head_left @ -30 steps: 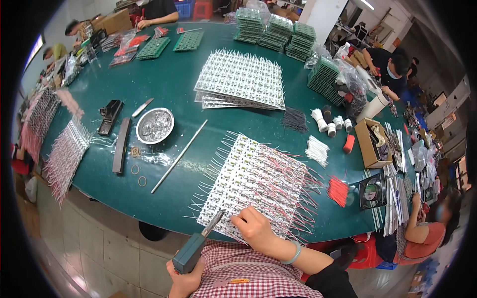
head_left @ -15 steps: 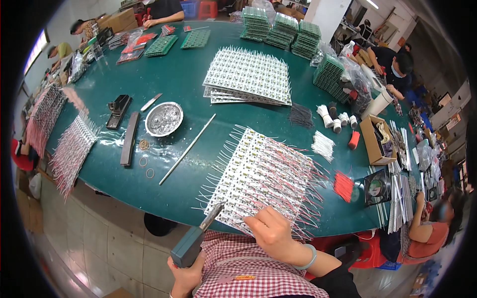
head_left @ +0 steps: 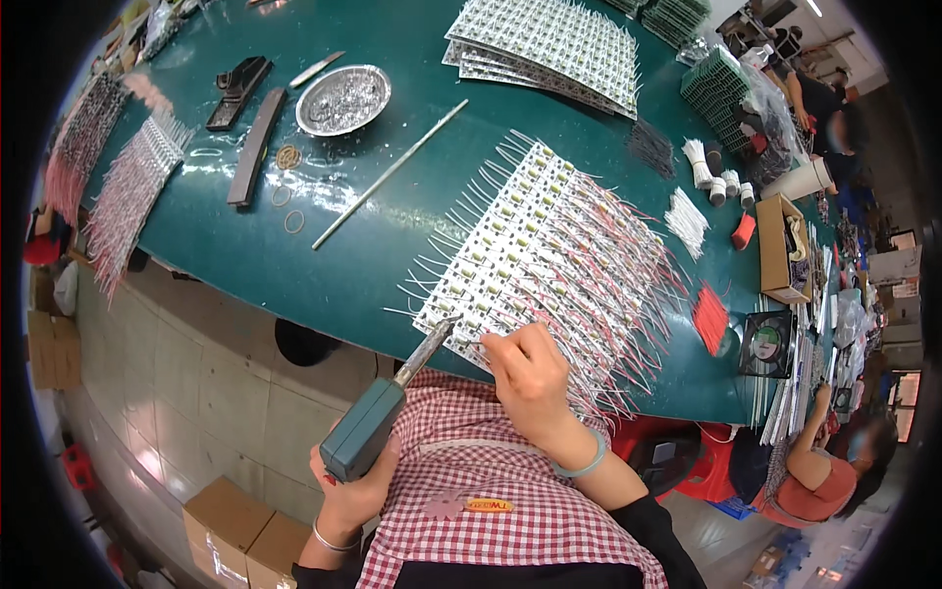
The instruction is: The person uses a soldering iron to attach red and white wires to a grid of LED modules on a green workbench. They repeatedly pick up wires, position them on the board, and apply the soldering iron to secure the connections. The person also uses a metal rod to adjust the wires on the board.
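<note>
**Soldering at the near edge of a wired panel**

A big green table fills the upper and middle frame. At its centre lies a large white panel of small boards bristling with red and white wires, its lower corner at the table's near edge. A second stack of panels sits at the top centre. Left of it are a round metal dish, a thin rod lying diagonally, and a dark bar. In the lower centre, the left hand is closed around the green handle of a soldering iron, whose tip touches the panel's lower left corner. Just right of the tip, the right hand rests on the panel's near edge, fingers pinched together; what they pinch is too small to tell
</note>
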Tool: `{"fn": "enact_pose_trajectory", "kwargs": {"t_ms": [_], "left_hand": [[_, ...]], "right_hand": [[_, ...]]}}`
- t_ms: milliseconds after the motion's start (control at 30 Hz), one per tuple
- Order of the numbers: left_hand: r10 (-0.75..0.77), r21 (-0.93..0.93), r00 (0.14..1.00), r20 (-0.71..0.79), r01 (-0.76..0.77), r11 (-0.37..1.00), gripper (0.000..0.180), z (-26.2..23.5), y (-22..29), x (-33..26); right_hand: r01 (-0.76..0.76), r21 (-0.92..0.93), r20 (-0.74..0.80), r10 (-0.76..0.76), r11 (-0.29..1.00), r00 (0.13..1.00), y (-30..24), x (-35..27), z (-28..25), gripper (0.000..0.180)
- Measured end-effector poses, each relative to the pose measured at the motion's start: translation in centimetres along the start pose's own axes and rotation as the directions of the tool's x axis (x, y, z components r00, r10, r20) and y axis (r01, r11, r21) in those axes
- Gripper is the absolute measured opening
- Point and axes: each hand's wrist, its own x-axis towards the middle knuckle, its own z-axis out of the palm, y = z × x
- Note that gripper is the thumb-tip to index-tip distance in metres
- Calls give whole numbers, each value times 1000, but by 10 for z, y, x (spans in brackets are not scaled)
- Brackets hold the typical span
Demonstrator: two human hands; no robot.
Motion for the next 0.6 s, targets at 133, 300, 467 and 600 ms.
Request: {"fn": "enact_pose_trajectory", "kwargs": {"t_ms": [133, 300, 467, 600], "left_hand": [[-39, -46, 997, 59, 42, 998, 22, 0, 3, 6], [19, 26, 992, 123, -23, 999, 21, 0, 5, 11], [-5, 4, 989, 146, 5, 1000, 21, 2, 5, 12], [5, 33, 986, 166, -10, 999, 21, 3, 8, 16]], "right_hand": [[5, -20, 19, -5, 1000, 1000, 3, -2, -1, 24], [-10, -27, 37, 11, 1000, 999, 3, -2, -1, 25], [0, -34, 45, 2, 999, 999, 5, -3, 0, 25], [-9, -24, 46, 10, 1000, 999, 5, -3, -1, 24]]}}
